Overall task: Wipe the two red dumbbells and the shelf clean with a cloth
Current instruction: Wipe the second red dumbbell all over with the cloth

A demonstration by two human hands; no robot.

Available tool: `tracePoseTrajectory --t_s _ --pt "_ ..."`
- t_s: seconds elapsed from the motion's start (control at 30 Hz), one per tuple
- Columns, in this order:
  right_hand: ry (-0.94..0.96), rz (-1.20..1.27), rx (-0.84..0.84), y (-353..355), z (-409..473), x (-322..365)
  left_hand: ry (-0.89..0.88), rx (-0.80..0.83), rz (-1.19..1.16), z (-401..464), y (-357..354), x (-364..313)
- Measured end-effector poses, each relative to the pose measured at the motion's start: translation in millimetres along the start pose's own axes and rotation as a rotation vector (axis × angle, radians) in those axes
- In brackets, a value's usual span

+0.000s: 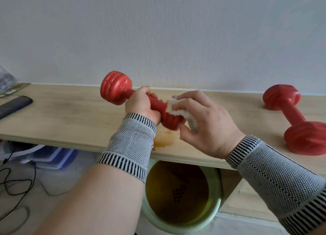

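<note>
At the far left we see a dark flat device (15,105), long and slim, lying at an angle, and behind it a flat packet (12,90) with a crumpled clear plastic bag (7,78) at the frame's edge (its contents are too blurred for us to tell). A white textured wall (158,32) fills the background, faintly stained orange low down near the middle. Below, we look into a pale green bucket (181,225) holding murky yellow-brown liquid. To the left on the floor we find thin black cables (17,185) looping loosely, and stacked translucent bluish plastic containers (53,158).
</note>
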State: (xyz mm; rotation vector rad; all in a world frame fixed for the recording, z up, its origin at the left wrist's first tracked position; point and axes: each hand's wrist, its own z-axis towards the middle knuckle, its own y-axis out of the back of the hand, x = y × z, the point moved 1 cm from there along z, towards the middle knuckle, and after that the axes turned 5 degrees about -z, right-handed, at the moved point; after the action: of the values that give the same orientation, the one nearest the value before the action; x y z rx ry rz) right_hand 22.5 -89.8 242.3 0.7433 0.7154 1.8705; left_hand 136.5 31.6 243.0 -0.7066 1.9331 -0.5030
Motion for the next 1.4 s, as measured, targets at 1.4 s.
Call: tracePoseTrajectory --t_s 1.4 --pt "-0.509 0.675 0.145 15.1 11.4 -21.2 0.070 0.328 -0.365 -22.2 -1.1 -3.9"
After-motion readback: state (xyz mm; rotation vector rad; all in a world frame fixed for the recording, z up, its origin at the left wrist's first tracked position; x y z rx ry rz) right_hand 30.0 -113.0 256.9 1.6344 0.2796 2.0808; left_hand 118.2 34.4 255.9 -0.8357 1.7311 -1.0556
